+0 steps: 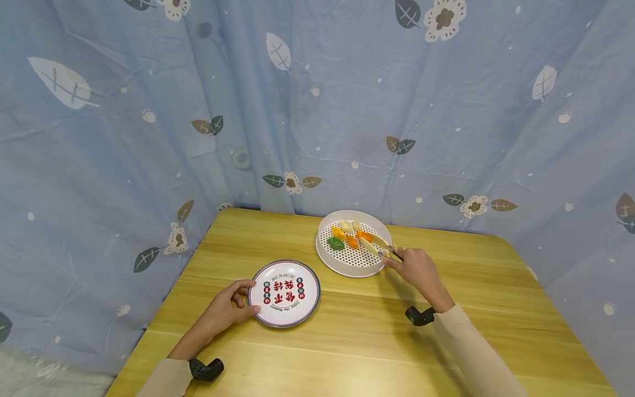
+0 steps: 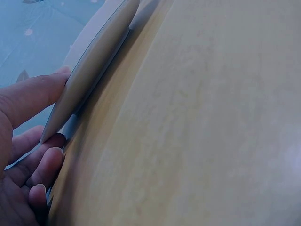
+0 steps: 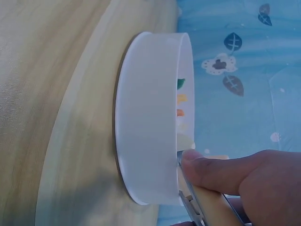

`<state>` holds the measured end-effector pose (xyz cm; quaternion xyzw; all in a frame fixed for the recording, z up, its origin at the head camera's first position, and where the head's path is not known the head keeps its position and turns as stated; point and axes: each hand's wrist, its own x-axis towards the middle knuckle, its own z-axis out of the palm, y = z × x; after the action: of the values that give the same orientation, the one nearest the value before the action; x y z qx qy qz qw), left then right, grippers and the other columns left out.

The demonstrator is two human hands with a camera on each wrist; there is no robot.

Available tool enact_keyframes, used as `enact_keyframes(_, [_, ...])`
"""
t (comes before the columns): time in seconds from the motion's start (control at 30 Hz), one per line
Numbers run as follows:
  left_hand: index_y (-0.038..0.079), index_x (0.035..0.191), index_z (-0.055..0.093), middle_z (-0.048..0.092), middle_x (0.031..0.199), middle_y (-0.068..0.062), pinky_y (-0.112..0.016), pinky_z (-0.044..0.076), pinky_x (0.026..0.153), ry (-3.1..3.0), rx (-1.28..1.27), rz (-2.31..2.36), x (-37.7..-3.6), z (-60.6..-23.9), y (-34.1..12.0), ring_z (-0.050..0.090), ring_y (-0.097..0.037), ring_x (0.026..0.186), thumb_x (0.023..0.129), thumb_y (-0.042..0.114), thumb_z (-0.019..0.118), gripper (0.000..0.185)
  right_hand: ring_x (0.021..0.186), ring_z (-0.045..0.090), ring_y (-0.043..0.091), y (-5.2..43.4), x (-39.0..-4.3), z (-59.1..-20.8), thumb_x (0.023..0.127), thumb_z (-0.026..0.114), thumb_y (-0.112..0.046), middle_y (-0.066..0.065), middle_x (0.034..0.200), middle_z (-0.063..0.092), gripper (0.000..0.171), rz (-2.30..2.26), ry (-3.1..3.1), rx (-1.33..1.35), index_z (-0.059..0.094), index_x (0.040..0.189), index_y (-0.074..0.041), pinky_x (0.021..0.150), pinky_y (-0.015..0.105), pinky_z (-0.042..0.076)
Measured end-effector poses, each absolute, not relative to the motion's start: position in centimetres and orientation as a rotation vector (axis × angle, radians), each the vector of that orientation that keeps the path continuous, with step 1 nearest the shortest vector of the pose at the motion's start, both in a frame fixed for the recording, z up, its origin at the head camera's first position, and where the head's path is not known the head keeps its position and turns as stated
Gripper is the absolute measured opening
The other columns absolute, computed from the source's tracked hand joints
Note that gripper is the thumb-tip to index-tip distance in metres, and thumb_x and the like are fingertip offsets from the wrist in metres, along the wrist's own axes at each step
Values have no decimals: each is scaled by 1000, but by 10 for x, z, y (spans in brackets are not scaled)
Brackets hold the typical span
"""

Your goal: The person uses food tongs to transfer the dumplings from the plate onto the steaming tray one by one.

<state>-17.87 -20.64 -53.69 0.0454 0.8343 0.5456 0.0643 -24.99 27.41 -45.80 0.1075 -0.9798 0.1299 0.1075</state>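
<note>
My left hand (image 1: 223, 311) pinches the left rim of a round white plate (image 1: 310, 292) with red and blue lettering. In the left wrist view its thumb (image 2: 35, 96) lies on the rim and fingers curl below the plate's underside (image 2: 94, 70). My right hand (image 1: 419, 270) grips a pair of tongs (image 1: 392, 252) with pale tips and metal arms. The tips reach over a round white steamer tray (image 1: 354, 270) with a perforated base, beside an orange dumpling-like piece (image 1: 364, 236). Near it lie a green piece (image 1: 335, 243), a yellow piece (image 1: 338, 233), another orange piece (image 1: 352, 242) and pale ones (image 1: 345, 225).
Both things stand on a wood-grain table (image 1: 357, 342), the tray toward the back edge and the plate nearer me on the left. A blue curtain (image 1: 337, 110) with leaves and flowers hangs behind and along both sides. Each wrist wears a black camera mount (image 1: 419, 316).
</note>
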Motion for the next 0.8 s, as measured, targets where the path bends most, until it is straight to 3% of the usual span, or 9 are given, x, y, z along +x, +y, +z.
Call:
enact_keyframes(0.17, [15, 139, 59, 58, 114, -10, -27, 43, 72, 2520, 132, 1644, -179, -537, -206, 51, -23, 89, 81, 24, 90, 66, 52, 40, 19, 273, -251, -457, 94, 77, -37, 1, 58, 42, 32, 383, -2922, 285, 67, 86, -7, 50, 33, 32])
enact_keyframes(0.43, [15, 139, 59, 58, 115, -10, -27, 43, 72, 2529, 122, 1630, -179, -537, -206, 51, -23, 89, 82, 24, 90, 66, 53, 41, 20, 276, -249, -460, 92, 78, -41, 2, 59, 42, 39, 431, -2911, 234, 62, 78, -8, 52, 33, 32])
enact_keyframes(0.6, [16, 139, 59, 57, 115, -10, -27, 43, 72, 2531, 122, 1632, -180, -536, -206, 50, -23, 90, 81, 25, 90, 66, 53, 38, 18, 281, -247, -463, 91, 78, -43, 1, 59, 40, 41, 489, -2862, 252, 72, 98, -3, 53, 34, 31])
enact_keyframes(0.73, [15, 139, 60, 57, 115, -10, -27, 43, 72, 2529, 121, 1634, -180, -536, -206, 50, -23, 90, 81, 25, 90, 66, 54, 36, 17, 285, -245, -467, 91, 79, -42, 1, 60, 38, 55, 524, -2828, 292, 72, 118, 5, 53, 34, 30])
enact_keyframes(0.8, [15, 139, 60, 57, 115, -10, -27, 43, 72, 2526, 121, 1633, -180, -535, -206, 50, -23, 90, 81, 25, 90, 66, 54, 35, 17, 286, -243, -469, 90, 79, -43, 0, 60, 38, 55, 542, -2816, 309, 72, 118, 5, 53, 34, 30])
